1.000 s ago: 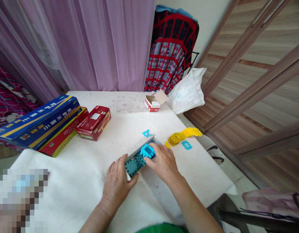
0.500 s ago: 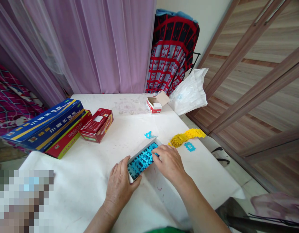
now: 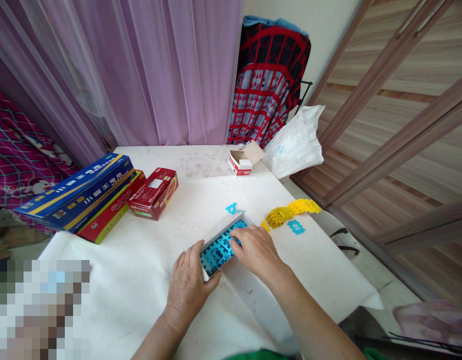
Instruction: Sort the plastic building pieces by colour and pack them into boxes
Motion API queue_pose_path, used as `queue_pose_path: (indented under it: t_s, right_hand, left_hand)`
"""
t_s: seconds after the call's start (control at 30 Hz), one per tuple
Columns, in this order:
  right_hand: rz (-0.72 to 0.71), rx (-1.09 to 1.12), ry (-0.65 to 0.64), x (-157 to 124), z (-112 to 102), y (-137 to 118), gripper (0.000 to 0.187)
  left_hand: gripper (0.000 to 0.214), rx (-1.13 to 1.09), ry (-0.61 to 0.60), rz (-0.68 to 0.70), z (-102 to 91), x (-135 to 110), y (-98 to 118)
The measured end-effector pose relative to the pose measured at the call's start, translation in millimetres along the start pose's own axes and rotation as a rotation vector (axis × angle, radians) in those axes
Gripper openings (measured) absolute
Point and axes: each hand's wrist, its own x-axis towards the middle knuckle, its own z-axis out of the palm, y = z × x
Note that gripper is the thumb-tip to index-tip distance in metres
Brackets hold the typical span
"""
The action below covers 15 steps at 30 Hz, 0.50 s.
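A narrow white open box lies slanted on the table, filled with blue interlocking plastic pieces. My left hand is wrapped round its near end, fingers on the far side and thumb on the near side. Over the other end, my right hand has its fingers bent down onto the blue pieces; the fingertips are partly hidden. A loose blue piece lies behind the box, and another blue piece is to the right. Beside it curves a row of joined yellow pieces.
Blue boxes and a red-and-green box stand at the left, beside a dark red box. A small open carton and a white plastic bag are at the back of the white-covered table.
My right fingers have shifted slightly left over the box, and the blue pieces under them lie flatter. My left hand keeps its hold. The whole view has moved a little.
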Motion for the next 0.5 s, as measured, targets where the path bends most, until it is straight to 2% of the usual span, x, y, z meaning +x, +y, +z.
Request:
queue_pose_path:
  t_s: [0.13, 0.37, 0.5]
  right_hand:
    - [-0.023, 0.032, -0.031, -2.4, 2.1, -0.6, 0.026]
    - [-0.181, 0.057, -0.124, -4.7, 1.1, -12.2, 0.026]
    - [-0.111, 0.1, -0.018, -6.9, -5.0, -3.5, 0.028]
  left_hand:
    - [0.068, 0.002, 0.0, 0.007, -0.5, 0.6, -0.2]
    - [0.067, 0.016, 0.011, 0.012, 0.2, 0.0, -0.1]
    - [0.067, 0.024, 0.001, 0.011, -1.4, 0.1, 0.9]
